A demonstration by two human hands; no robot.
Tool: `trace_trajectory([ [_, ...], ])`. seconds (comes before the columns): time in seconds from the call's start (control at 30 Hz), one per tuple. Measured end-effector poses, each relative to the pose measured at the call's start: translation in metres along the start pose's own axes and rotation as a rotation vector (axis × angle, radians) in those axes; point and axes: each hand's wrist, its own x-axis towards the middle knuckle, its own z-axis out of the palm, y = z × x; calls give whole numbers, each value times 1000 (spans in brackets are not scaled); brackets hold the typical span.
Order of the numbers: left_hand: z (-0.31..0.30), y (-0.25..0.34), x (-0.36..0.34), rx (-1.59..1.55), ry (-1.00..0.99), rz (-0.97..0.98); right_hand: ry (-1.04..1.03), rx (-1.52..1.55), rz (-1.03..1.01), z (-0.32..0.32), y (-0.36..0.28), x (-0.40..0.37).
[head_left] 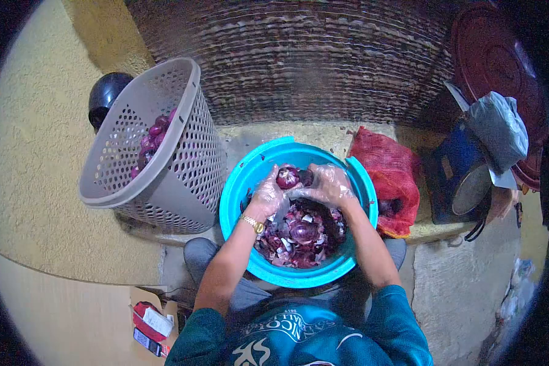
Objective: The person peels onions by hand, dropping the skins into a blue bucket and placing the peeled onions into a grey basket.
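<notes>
A turquoise plastic tub point(227, 218) sits between my legs, with red onions and loose, papery skins in the bottom. Over its far half, my left hand point(268, 196), in a clear plastic glove, is closed around a shiny red onion point(288, 177). My right hand point(330, 184), gloved the same way, curls its fingers against a darker red onion point(305, 177) that touches the first one. Its fingertips are partly hidden. A larger red onion point(304, 232) lies on the skins below both hands.
Left of the tub, a tilted grey perforated basket point(192, 177) holds several red onions point(155, 137). A red mesh sack point(384, 161) lies to the right, beside a blue weighing scale point(451, 177) with a plastic bag point(499, 131) on top. A corrugated wall point(323, 67) stands behind.
</notes>
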Motion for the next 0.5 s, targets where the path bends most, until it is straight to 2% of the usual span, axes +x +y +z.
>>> trace_trajectory([
  [0.13,4,3,-1,-9,-30,-19,-41,3,50,0,0,2],
  [0.23,12,3,-8,23,25,20,-57,5,60,4,3,2],
  [0.3,25,0,-26,1100,-86,382,-43,12,47,7,6,2],
  [0.33,16,0,-17,1100,-87,382,-31,20,35,6,5,2],
  [0.4,-3,4,4,15,-73,52,-53,-19,64,1,-1,3],
  [0.5,-9,5,8,9,-21,93,-38,-56,97,5,2,4],
])
